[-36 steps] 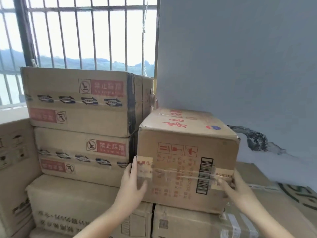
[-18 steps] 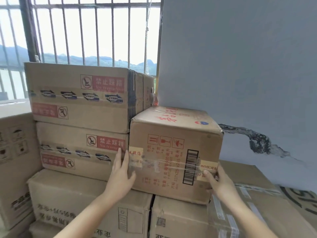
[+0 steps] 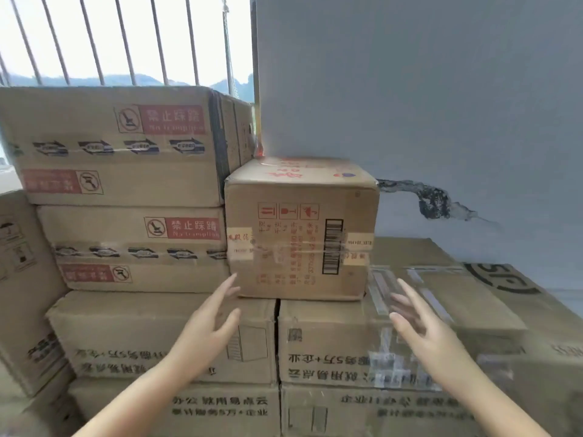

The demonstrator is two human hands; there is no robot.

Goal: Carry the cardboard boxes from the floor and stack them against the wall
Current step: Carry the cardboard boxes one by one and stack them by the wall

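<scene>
A small cardboard box (image 3: 299, 228) with red print, a barcode and clear tape sits on the stack, its back against the grey wall (image 3: 410, 89) and its left side beside two larger boxes. My left hand (image 3: 206, 323) hovers just below its lower left corner with fingers straight, apart from the box. My right hand (image 3: 419, 320) is off to the lower right with fingers spread and blurred, holding nothing.
Two "no trampling" boxes (image 3: 120, 143) are stacked at the left, above wider boxes (image 3: 164, 335) with black print. More boxes (image 3: 473, 294) lie flat at the right. A barred window (image 3: 126, 36) is behind the stack, and a crack (image 3: 432, 200) marks the wall.
The small box was pushed back against the wall and both hands have let go of its sides and drawn back toward me.
</scene>
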